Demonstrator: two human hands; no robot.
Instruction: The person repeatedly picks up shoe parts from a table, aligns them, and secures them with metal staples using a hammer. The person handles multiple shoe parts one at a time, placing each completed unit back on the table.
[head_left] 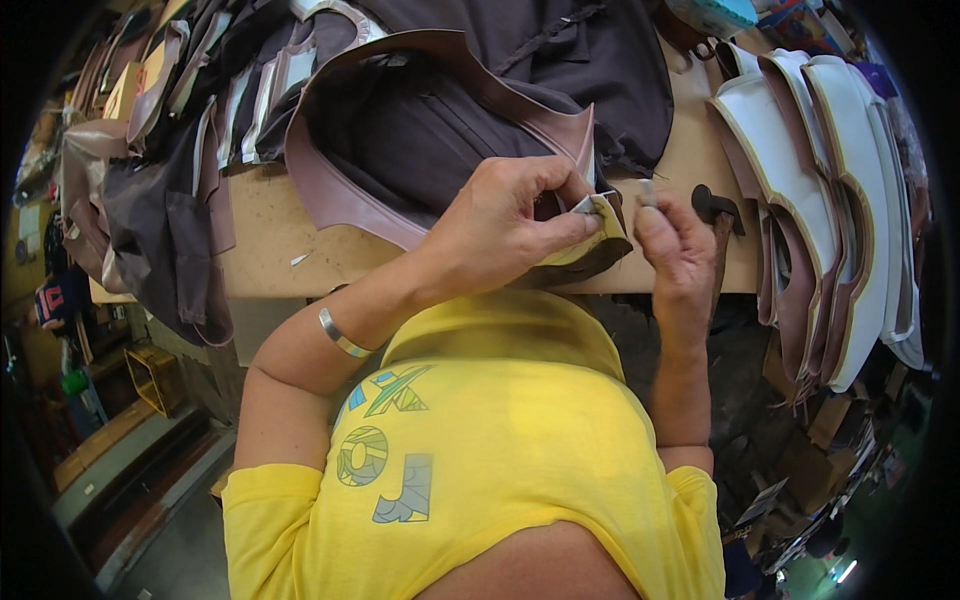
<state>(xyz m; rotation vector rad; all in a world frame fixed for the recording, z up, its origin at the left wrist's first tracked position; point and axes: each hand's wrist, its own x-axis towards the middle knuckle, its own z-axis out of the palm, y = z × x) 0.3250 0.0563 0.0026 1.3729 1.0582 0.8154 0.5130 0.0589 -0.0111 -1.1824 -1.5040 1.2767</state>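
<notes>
A mauve-brown leather bag piece (345,215) with a dark fabric lining (410,135) lies across the table before me. My left hand (510,215) pinches its near right end between thumb and fingers, where a pale yellowish underside (607,222) shows. Just to the right, my right hand (680,240) is closed, thumb against the bent fingers. A small whitish scrap (647,187) sticks up from that pinch, too small to name surely. Between the two hands there is a narrow gap.
A hammer (714,208) lies beside my right hand. White and mauve leather panels (840,200) are stacked over the table's right edge. More dark fabric and leather pieces (165,210) hang off the left. A tiny white scrap (299,260) rests on the tan tabletop (265,215).
</notes>
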